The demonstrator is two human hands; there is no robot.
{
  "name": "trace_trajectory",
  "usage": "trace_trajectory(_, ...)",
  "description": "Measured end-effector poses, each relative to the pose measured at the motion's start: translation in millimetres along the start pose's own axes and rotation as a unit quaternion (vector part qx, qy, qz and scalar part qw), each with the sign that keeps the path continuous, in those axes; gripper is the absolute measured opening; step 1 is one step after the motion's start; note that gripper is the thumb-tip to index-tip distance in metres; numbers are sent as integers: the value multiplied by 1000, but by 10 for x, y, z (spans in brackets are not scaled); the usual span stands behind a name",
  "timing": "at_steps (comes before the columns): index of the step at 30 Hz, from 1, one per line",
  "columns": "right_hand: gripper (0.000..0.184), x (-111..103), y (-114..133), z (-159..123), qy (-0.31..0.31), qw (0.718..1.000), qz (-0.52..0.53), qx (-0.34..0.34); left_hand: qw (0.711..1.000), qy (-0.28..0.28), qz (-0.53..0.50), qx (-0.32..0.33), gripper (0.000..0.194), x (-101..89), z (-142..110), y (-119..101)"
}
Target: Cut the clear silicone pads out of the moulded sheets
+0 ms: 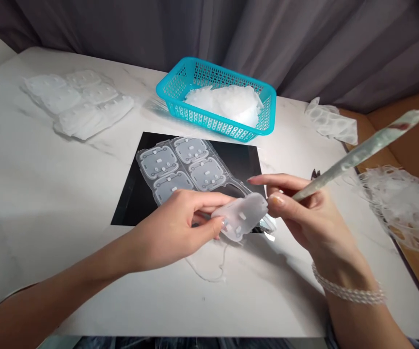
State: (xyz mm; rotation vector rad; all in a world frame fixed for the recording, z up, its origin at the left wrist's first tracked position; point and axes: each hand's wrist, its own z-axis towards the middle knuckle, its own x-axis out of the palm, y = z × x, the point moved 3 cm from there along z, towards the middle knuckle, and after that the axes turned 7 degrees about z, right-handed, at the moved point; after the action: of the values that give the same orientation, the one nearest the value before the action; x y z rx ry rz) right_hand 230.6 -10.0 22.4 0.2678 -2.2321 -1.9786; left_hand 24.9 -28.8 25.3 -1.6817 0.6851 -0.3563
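My left hand [180, 225] pinches a small translucent rubbery pad [239, 218] between thumb and fingers. Raised nubs and small slots show on the pad's upper face. My right hand [303, 208] grips a long, flat, pearly pale-green tool [362, 152], whose handle slants up to the right; its working tip is hidden. The right thumb is close against the pad's right edge; I cannot tell whether it touches. Under both hands lies a black mat [129, 203], bearing a clear rubbery sheet [183, 168] with several similar pads in it. My left hand covers the sheet's near part.
Behind the mat stands a turquoise basket [216, 125] holding whitish translucent pieces [227, 102]. Stacked pad sheets [82, 104] lie at the back left. Another translucent sheet [331, 121] is at the back right, and tangled offcuts [405, 203] are heaped at the right edge.
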Motion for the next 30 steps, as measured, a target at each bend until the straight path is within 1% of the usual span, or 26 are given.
trace_trajectory(2,20,31,-12,-8,36,999,-24,4,999,-9,45,-4,37,5,-17,2)
trace_trajectory(4,11,51,-15,-10,57,998,-30,-3,998,-18,64,1,38,1,-24,3)
trace_trajectory(6,9,45,-13,-9,53,998,-26,-10,997,-34,61,16,37,-17,-23,-3)
trace_trajectory(9,9,13,-19,-11,33,999,-17,-3,996,-69,45,39,31,-62,-15,-18)
trace_trajectory(12,13,13,-21,-14,41,999,-16,6,993,-98,53,50,26,-94,-12,-30)
trace_trajectory(15,15,43,-23,-10,59,997,-39,15,990,-112,77,49,24,-92,-14,-33)
trace_trajectory(18,14,58,-32,1,51,997,-47,21,990,-115,68,44,23,-72,-9,-28)
trace_trajectory(21,13,56,-44,11,37,999,-6,21,987,-133,75,48,19,-71,-4,-34)
trace_trajectory(24,11,64,-53,20,46,997,59,24,981,-151,109,54,16,-82,0,-41)
trace_trajectory(26,10,77,-50,27,62,993,98,25,982,-148,111,50,20,-86,10,-29)
trace_trajectory(30,9,88,-44,43,79,987,138,38,989,-127,60,48,28,-93,29,16)
